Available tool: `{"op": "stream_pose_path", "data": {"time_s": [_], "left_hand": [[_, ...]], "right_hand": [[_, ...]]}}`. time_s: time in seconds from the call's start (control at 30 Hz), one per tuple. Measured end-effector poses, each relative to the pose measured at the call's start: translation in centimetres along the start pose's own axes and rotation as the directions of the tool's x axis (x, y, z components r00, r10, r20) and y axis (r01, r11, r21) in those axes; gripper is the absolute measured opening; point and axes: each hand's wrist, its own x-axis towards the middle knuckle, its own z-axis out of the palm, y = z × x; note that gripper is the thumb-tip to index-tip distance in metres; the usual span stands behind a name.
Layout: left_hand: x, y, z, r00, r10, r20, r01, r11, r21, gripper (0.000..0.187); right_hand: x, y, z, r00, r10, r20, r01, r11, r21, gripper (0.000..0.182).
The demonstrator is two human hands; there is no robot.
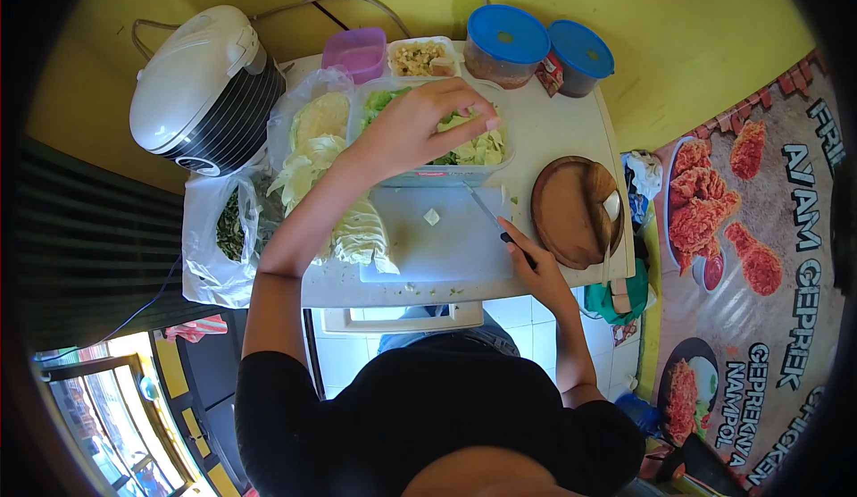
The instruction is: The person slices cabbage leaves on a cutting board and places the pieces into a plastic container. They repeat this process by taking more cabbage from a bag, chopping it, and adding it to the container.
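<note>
My left hand [427, 122] reaches over a clear plastic tub [428, 176] of cut cabbage, fingers pinched together above the leaves; whether it holds any cabbage is hidden. My right hand [527, 251] grips the black handle of a knife [486, 213], its blade lying across the white cutting board [428, 247]. One small cabbage piece [432, 217] sits on the board. A cabbage wedge [361, 233] lies at the board's left edge, under my left forearm.
A rice cooker [207, 88] stands at the back left. A bag of cabbage leaves [314, 131], a purple tub [355, 52], a tub of chopped food [420, 58] and two blue-lidded containers [507, 43] line the back. A brown stone mortar [573, 211] sits right.
</note>
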Motion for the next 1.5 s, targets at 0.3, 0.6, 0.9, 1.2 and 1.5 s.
{"op": "stream_pose_path", "data": {"time_s": [0.3, 0.6, 0.9, 1.2, 1.5], "left_hand": [[-11.1, -1.8, 5.9, 0.92, -0.217, 0.326, 0.225, 0.974, 0.013, 0.019], [-11.9, -2.1, 7.1, 0.847, -0.207, 0.49, 0.234, 0.972, 0.006, 0.024], [-5.4, 3.2, 0.5, 0.995, 0.019, 0.101, -0.018, 1.0, -0.005, 0.028], [-4.7, 2.5, -0.1, 0.992, -0.03, -0.125, 0.024, 0.998, -0.05, 0.025], [-20.1, 3.2, 1.0, 0.913, -0.38, -0.15, 0.362, 0.923, -0.135, 0.025]], "right_hand": [[0.6, 0.2, -0.3, 0.999, 0.043, 0.027, -0.041, 0.997, -0.069, 0.04], [0.5, 0.5, 0.1, 0.997, -0.078, 0.012, 0.079, 0.991, -0.103, 0.042], [-0.6, 1.4, 0.3, 0.999, -0.044, 0.025, 0.046, 0.995, -0.084, 0.042], [-0.5, 0.5, 1.7, 0.994, -0.102, 0.048, 0.106, 0.989, -0.107, 0.042], [-0.9, -0.2, 4.0, 0.994, -0.072, 0.077, 0.079, 0.994, -0.082, 0.041]]}}
